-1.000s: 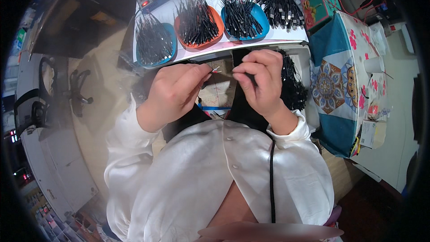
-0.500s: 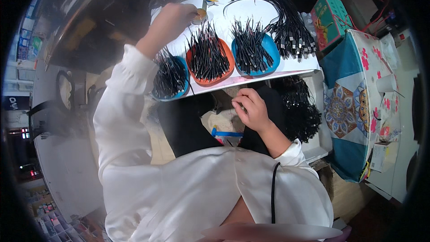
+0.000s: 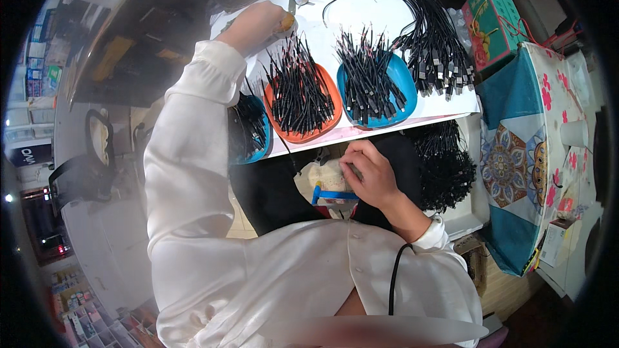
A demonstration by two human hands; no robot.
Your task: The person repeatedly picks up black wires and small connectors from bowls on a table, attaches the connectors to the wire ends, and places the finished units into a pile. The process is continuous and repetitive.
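My left hand (image 3: 256,26) reaches to the far left of the white table, its fingers curled beside a round yellow-brown piece (image 3: 287,22); what they grip is hidden. Over my lap, my right hand (image 3: 372,177) is closed, thumb against curled fingers, with nothing visible in it. Short black cables (image 3: 303,90) fill an orange tray (image 3: 336,116) at mid table. To its right a blue tray (image 3: 409,84) holds more; another blue tray (image 3: 265,148) on the left is partly covered by my left sleeve. One black cable (image 3: 291,158) dangles over the table's front edge.
A long bundle of black cables with metal plugs (image 3: 438,67) lies at the back right. More dark cables (image 3: 445,171) sit in a white bin below. A green box (image 3: 491,26) and a patterned cloth (image 3: 509,154) are on the right. A blue strip (image 3: 336,194) shows beneath my right hand.
The view has shifted, so the table and trays appear farther right and lower. My left hand stays by the yellow-brown piece. The dangling cable's end now reaches farther past the table edge.
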